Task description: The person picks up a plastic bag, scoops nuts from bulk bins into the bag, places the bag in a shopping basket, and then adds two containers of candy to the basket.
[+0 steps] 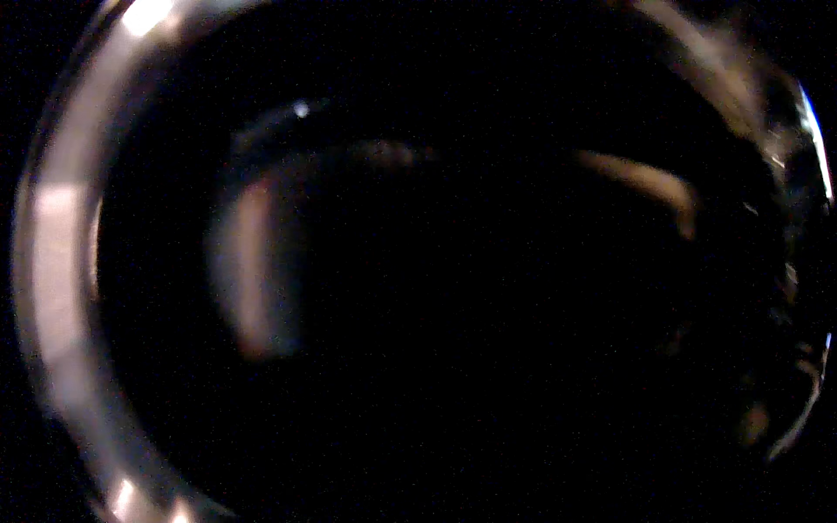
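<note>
Nearly the whole head view is black, as if something dark lies right over the lens. Neither my left hand nor my right hand can be made out. Left of centre glows a blurred, upright pinkish streak (253,270) with a bluish edge; it looks like a reflection. A curved tan streak (649,183) shows at the upper right. What these belong to I cannot tell.
Along the left rim runs a pale, curved, shiny band (61,270) with bright spots at its top and bottom. Smeared brownish shapes (732,78) and thin bright slivers (818,139) follow the right rim. No surface or object is recognisable.
</note>
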### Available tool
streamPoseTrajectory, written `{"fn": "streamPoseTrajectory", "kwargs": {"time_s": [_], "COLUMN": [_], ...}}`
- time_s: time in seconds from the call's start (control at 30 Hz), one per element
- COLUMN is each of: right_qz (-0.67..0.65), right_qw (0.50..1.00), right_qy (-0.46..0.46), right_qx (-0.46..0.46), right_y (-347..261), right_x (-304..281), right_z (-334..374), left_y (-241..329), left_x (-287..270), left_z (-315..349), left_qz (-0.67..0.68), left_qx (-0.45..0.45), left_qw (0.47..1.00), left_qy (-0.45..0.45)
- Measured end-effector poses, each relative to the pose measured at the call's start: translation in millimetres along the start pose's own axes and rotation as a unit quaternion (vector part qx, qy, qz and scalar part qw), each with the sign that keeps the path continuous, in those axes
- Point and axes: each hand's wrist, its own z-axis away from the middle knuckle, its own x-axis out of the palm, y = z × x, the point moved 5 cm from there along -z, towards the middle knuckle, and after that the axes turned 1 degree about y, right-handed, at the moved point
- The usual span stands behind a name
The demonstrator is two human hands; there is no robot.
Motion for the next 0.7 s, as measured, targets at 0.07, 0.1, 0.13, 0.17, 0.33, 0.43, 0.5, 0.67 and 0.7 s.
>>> {"fn": "streamPoseTrajectory", "kwargs": {"time_s": [0.07, 0.1, 0.13, 0.17, 0.33, 0.43, 0.5, 0.67, 0.7], "right_qz": [-0.012, -0.028, -0.016, -0.045, -0.066, -0.076, -0.068, -0.041, -0.058], "right_qw": [0.999, 0.999, 0.998, 0.996, 0.987, 0.959, 0.925, 0.815, 0.817], "right_qy": [0.02, 0.023, 0.057, 0.049, 0.143, 0.197, 0.153, -0.147, -0.162], "right_qx": [-0.034, -0.036, -0.036, -0.05, 0.006, 0.188, 0.342, 0.559, 0.55], "right_y": [-27.4, -32.8, -35.4, -29.0, 2.3, 84.8, 165.0, 266.6, 263.4], "right_x": [-19.3, -21.8, -35.0, -28.6, -48.1, -49.6, -25.9, 81.8, 90.3], "right_z": [-2.7, 2.9, 5.1, 2.6, 20.2, 26.9, 56.7, 186.3, 200.1], "left_y": [19.3, 31.3, 47.7, 54.0, 117.0, 98.4, 42.7, -6.4, 26.2], "left_x": [-20.2, -17.6, -16.6, -24.8, -31.2, -23.4, 9.5, 94.9, 90.2], "left_z": [-7.1, 2.8, -7.5, 3.9, 4.8, -5.0, -8.7, -18.8, -10.6], "left_qz": [0.002, 0.013, 0.028, 0.039, 0.1, 0.1, 0.039, -0.05, 0.119], "left_qx": [0.01, 0.011, 0.035, 0.033, 0.124, 0.107, -0.01, 0.071, -0.006], "left_qw": [1.0, 1.0, 0.999, 0.999, 0.987, 0.989, 0.998, 0.943, 0.922], "left_qy": [0.011, 0.015, -0.011, 0.014, 0.011, 0.012, -0.05, -0.323, -0.37]}}
